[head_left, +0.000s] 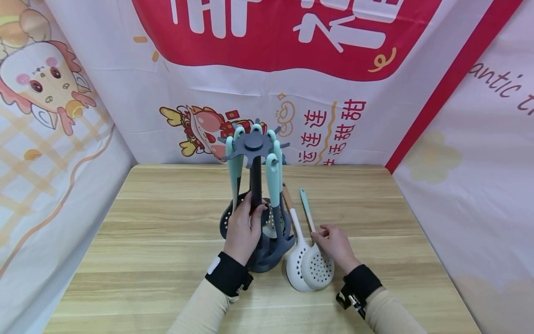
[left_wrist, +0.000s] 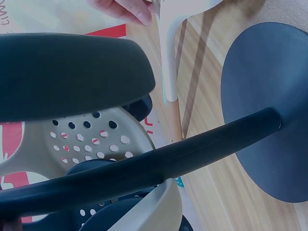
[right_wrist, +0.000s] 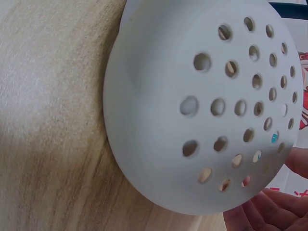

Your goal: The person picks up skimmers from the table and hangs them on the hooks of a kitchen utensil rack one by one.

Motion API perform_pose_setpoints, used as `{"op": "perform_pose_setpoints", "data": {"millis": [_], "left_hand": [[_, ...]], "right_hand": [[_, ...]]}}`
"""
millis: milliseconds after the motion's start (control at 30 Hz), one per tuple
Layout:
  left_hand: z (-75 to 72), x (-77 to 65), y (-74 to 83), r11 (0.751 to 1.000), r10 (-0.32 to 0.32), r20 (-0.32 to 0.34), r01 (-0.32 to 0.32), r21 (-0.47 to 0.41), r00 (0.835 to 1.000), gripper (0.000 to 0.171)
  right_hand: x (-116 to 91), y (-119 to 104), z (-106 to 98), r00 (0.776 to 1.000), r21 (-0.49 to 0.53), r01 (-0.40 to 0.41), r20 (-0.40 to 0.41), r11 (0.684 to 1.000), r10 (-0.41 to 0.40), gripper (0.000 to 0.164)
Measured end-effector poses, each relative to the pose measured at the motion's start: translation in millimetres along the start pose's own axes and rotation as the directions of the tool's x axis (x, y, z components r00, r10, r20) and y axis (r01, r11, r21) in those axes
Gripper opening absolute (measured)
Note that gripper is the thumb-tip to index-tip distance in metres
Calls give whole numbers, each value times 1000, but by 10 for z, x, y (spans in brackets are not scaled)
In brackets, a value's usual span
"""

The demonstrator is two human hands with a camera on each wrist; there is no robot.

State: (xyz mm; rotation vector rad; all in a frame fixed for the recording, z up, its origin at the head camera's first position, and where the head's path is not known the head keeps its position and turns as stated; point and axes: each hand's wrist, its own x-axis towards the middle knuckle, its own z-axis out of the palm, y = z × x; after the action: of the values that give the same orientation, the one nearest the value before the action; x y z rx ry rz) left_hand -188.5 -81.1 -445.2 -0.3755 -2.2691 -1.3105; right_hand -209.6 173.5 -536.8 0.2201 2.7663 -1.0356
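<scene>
My left hand [head_left: 244, 232] grips the dark post of a rotating utensil rack [head_left: 253, 144], below its hooked top. Teal-handled utensils [head_left: 273, 178] hang around that post, among them a pale slotted one [left_wrist: 72, 139] in the left wrist view. To the right, my right hand [head_left: 335, 246] pinches the handle of a pale skimmer [head_left: 319, 266] with a teal handle end. Its perforated bowl, domed side up, overlaps a white slotted ladle [head_left: 294, 264] with a wooden handle end. In the right wrist view, the skimmer's bowl [right_wrist: 159, 120] hides part of the fingers [right_wrist: 269, 211].
The rack's round dark base [left_wrist: 260, 86] stands on a wood-grain table [head_left: 167, 260]. A printed cloth backdrop [head_left: 233, 83] rises behind the table's back edge, with further cloths at the left and right sides.
</scene>
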Motion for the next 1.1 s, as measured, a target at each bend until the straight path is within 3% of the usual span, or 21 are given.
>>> {"op": "perform_pose_setpoints", "data": {"millis": [567,1100], "left_hand": [[-5,-1,5,1000,0,4,0,6,1000,26],[-5,4,-4,1000,1,11,-1,1,1000,26]], "right_hand": [[51,33,56,998,27,-42,48,999,40,51],[52,1,87,998,56,-24,65,998,20,49]]}}
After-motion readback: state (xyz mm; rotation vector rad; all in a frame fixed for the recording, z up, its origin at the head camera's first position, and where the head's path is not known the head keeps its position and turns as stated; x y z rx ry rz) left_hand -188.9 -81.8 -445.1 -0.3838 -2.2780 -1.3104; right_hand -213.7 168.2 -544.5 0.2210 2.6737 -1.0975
